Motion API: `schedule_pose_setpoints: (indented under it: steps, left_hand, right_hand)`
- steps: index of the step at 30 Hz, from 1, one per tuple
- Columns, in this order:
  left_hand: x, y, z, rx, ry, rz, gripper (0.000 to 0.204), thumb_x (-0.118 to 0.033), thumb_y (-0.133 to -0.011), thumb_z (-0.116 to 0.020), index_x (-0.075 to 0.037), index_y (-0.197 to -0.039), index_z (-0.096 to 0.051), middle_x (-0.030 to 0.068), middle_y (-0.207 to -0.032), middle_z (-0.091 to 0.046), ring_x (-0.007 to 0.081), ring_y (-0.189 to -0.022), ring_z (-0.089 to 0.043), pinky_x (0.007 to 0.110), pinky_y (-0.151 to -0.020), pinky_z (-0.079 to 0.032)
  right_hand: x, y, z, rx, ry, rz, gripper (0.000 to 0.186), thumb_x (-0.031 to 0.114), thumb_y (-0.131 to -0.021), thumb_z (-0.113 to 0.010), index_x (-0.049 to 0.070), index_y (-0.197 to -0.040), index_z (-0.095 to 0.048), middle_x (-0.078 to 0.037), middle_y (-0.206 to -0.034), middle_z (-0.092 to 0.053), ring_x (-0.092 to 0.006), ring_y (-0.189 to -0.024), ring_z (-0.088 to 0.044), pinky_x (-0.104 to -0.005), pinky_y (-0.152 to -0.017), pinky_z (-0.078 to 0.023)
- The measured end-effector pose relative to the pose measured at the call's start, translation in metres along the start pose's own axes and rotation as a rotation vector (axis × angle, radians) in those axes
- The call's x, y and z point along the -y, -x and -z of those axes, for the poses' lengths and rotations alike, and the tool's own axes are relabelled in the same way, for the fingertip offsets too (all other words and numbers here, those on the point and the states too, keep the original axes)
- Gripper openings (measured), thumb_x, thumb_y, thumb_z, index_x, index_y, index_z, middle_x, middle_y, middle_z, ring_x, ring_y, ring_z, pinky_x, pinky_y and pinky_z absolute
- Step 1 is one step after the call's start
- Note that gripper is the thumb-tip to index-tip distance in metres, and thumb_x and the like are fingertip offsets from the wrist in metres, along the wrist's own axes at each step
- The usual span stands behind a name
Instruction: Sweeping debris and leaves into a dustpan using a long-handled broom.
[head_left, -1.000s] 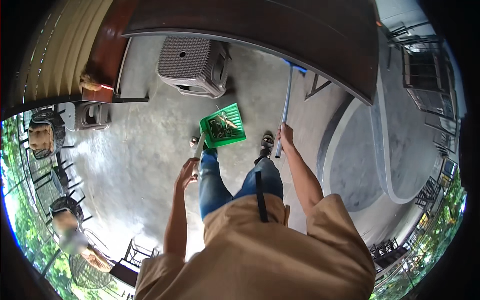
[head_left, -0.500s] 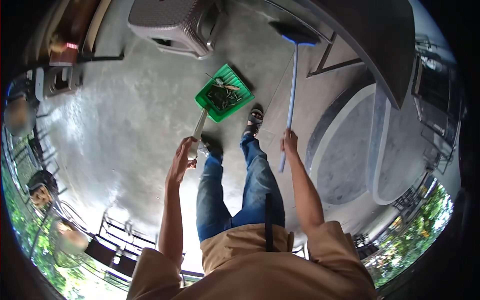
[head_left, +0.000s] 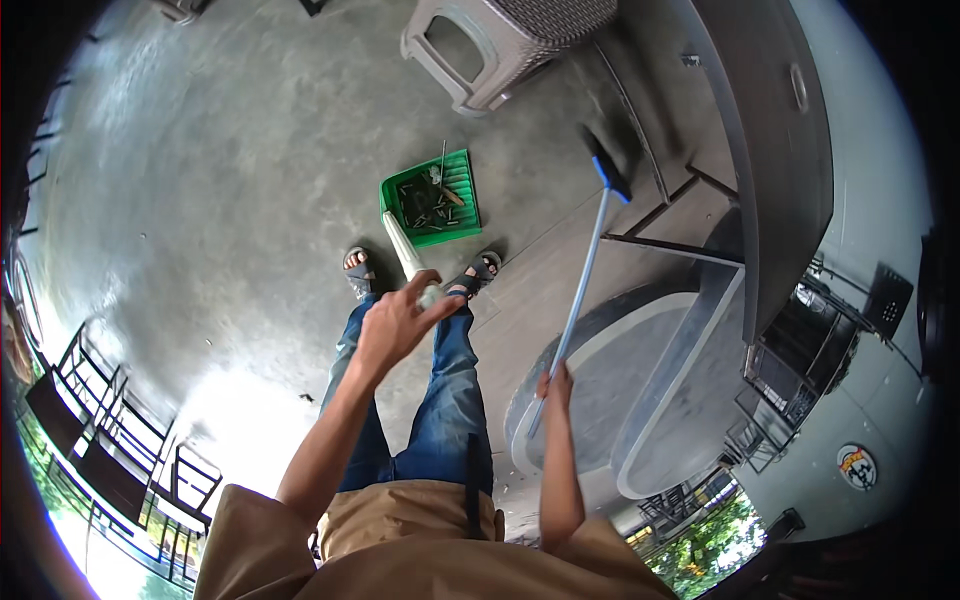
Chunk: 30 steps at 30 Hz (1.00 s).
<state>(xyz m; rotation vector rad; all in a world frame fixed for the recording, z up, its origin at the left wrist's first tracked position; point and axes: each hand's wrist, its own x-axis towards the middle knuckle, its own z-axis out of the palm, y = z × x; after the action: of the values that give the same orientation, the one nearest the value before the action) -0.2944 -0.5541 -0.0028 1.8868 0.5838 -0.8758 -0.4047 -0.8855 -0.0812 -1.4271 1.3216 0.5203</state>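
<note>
Head view: left hand loosely open at the light, stiff dustpan handle; right hand closed on the broom stick.

Bare concrete floor lies open to the left of the left hand. Just ahead of it a green dustpan blocks the way, with a grey plastic stool beyond. Right of the right hand, a dark table and its metal frame close the space.

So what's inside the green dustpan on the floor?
The green dustpan holds a small pile of dark debris, what looks like twigs and leaf bits. Whatever lies beneath that pile is covered.
</note>
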Motion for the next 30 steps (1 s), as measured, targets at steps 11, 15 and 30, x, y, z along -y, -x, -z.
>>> schedule_pose_setpoints:
  steps: [11, 15, 30]
  left_hand:
    - [-0.003, -0.025, -0.005, -0.16, -0.27, -0.24, 0.047, -0.051, -0.078, -0.042, -0.01, -0.098, -0.049, 0.0142, -0.048, -0.052, 0.0319, -0.05, -0.054, 0.04, -0.047, -0.04]
    - [-0.008, -0.032, -0.016, -0.151, -0.288, -0.205, 0.046, -0.052, -0.076, -0.043, -0.012, -0.097, -0.05, 0.0129, -0.049, -0.053, 0.0308, -0.054, -0.056, 0.04, -0.048, -0.041]
    - [-0.041, -0.034, -0.013, -0.031, -0.225, -0.042, 0.045, -0.051, -0.076, -0.043, -0.013, -0.099, -0.053, 0.0123, -0.06, -0.055, 0.0258, -0.058, -0.058, 0.035, -0.058, -0.042]
  right_hand:
    - [0.027, -0.072, -0.025, 0.127, 0.294, 0.064, 0.033, 0.048, -0.084, -0.034, 0.016, -0.077, -0.033, 0.001, -0.044, -0.031, -0.0087, -0.03, -0.029, -0.0217, -0.026, -0.027]
    - [-0.053, 0.008, 0.014, -0.067, 0.508, -0.028, 0.033, 0.044, -0.085, -0.036, 0.012, -0.075, -0.04, 0.0, -0.047, -0.036, -0.0091, -0.031, -0.032, -0.0221, -0.027, -0.027]
    - [0.052, -0.002, 0.026, -0.089, 0.067, 0.169, 0.03, 0.04, -0.086, -0.036, 0.013, -0.072, -0.04, 0.003, -0.048, -0.035, -0.005, -0.034, -0.03, -0.0194, -0.03, -0.02]
